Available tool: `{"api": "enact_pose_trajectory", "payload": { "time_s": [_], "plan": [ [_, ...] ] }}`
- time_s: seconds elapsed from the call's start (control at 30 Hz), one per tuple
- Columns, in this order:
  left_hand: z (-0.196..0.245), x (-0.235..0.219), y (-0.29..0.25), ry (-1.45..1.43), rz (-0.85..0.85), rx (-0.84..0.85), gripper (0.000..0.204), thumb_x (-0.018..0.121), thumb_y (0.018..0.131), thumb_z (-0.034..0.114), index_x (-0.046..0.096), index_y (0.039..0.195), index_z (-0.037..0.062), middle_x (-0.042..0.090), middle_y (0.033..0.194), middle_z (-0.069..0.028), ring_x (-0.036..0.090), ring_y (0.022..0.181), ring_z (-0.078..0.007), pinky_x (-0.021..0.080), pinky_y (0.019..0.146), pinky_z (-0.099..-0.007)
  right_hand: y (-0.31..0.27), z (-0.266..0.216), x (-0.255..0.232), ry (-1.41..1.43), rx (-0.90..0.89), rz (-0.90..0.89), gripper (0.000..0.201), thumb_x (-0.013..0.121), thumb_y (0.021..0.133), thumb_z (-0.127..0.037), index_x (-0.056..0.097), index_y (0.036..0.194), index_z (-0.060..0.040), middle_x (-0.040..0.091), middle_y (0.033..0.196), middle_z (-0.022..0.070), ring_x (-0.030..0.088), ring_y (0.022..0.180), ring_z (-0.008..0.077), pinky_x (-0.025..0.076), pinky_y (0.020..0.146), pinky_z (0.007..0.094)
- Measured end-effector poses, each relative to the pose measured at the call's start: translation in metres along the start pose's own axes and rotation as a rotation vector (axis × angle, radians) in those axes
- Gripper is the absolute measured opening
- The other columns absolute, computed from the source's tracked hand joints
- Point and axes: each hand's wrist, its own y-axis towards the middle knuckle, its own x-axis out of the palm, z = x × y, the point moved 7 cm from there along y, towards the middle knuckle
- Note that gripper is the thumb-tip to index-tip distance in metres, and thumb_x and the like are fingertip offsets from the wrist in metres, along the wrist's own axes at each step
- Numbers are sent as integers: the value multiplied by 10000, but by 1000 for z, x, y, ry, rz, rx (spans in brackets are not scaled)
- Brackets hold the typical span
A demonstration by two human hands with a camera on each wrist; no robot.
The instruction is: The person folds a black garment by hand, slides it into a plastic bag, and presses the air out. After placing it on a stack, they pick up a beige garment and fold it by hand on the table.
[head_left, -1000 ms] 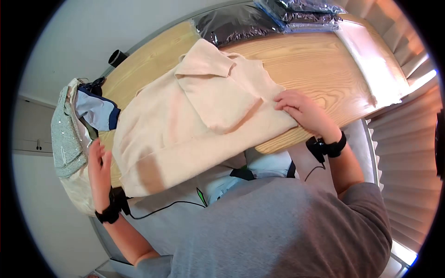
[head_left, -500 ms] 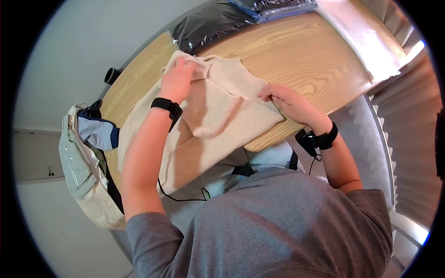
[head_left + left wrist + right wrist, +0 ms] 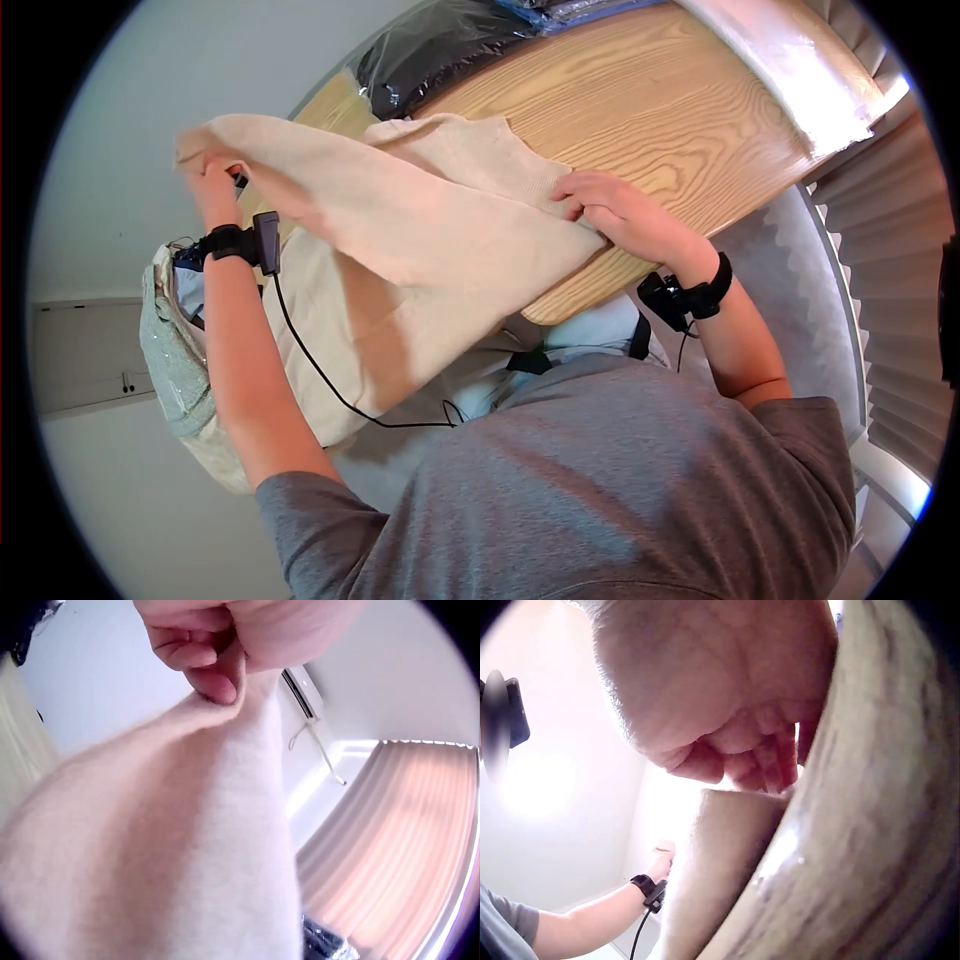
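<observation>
Cream knit, soft and slightly fuzzy, makes up the sweater that spreads over the near part of the wooden table, with one long fold lifted off it toward the left. At the far left of the head view a pile of clothes hangs at the table's end, pale green sparkly fabric outermost, partly covered by the raised arm. The left hand holds the sweater's end up in the air; the left wrist view shows what the head view cannot, the thumb and fingertips pinching a small tuck of the knit, with the cloth falling away below in a broad blurred band. Across the middle the sweater sags from that raised end down to the tabletop, whose pale grain runs in long streaks. The right hand lies on the sweater near the table's front edge, fingers bent onto the cloth; in the right wrist view the fingers curl over a thick cream fold beside the table edge, though glare washes out much of that frame. Dark clothes in shiny plastic bags sit at the far side, cut off by the frame.
</observation>
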Motion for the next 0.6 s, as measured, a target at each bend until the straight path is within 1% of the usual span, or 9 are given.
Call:
{"api": "enact_pose_trajectory", "payload": {
  "time_s": [0.1, 0.17, 0.2, 0.27, 0.3, 0.43, 0.5, 0.53, 0.6],
  "plan": [
    [3, -23, 8, -48, 98, 9, 131, 503, 912, 101, 577, 985, 22, 627, 906, -46, 630, 673, -127, 399, 528, -229, 2, -8, -3, -42, -16, 44, 155, 516, 817, -97, 579, 784, 41, 615, 1031, 156, 552, 987, 309, 439, 877, 371],
    [2, -28, 7, -61, 93, -12, 149, 504, 924, 118, 575, 1020, 28, 629, 900, -35, 628, 701, -115, 392, 531, -218, 1, -7, 0, -36, 147, -101, 124, 595, 812, -92, 585, 816, 31, 606, 1127, 147, 518, 1117, 306, 404, 952, 364],
    [0, -29, 6, -76, 91, -38, 169, 506, 936, 134, 573, 1054, 34, 630, 893, -24, 626, 730, -102, 384, 535, -206, 0, -4, 1, -37, 148, -100, 124, 595, 812, -92, 585, 816, 31, 606, 1127, 147, 518, 1117, 306, 404, 952, 364],
    [0, -25, 0, -64, 59, -59, 171, 502, 937, 130, 555, 1068, 33, 629, 913, -32, 636, 727, -111, 391, 535, -211, 0, 2, 1, -25, 139, -45, 164, 675, 765, -99, 587, 812, 31, 615, 1103, 139, 549, 1054, 288, 435, 881, 344],
    [0, -21, -5, -52, 29, -79, 176, 499, 938, 127, 537, 1081, 32, 628, 933, -40, 645, 725, -119, 397, 535, -215, 0, 4, 2, -26, 141, -48, 164, 675, 765, -99, 587, 812, 31, 615, 1103, 139, 549, 1054, 288, 435, 881, 344],
    [2, -18, -16, -90, -40, -83, 205, 522, 940, 160, 537, 1094, 27, 631, 963, -38, 648, 743, -121, 407, 579, -206, 0, 6, 1, -3, 178, 56, 202, 675, 711, -35, 479, 716, 12, 617, 988, 118, 536, 854, 249, 439, 742, 318],
    [7, -26, -17, -240, -61, -57, 266, 545, 933, 177, 502, 1148, 26, 629, 1012, -53, 638, 865, -138, 450, 687, -227, 1, 5, 4, 2, 197, 79, 240, 671, 693, -17, 431, 687, -2, 611, 942, 110, 514, 794, 239, 432, 704, 312],
    [6, -31, -19, -239, -49, -62, 266, 545, 933, 177, 502, 1148, 26, 629, 1012, -53, 638, 865, -138, 450, 687, -227, 1, 2, 2, -25, 143, 145, 262, 646, 668, 4, 385, 675, -13, 594, 874, 117, 512, 767, 263, 427, 683, 329],
    [-9, -30, -29, -20, -295, -238, 447, 572, 918, 198, 406, 1286, 6, 586, 1128, -94, 601, 1016, -175, 463, 818, -248, 2, -2, 4, -35, 75, 189, 287, 622, 643, 26, 339, 663, -24, 577, 806, 125, 509, 740, 287, 421, 663, 346]
  ]
}}
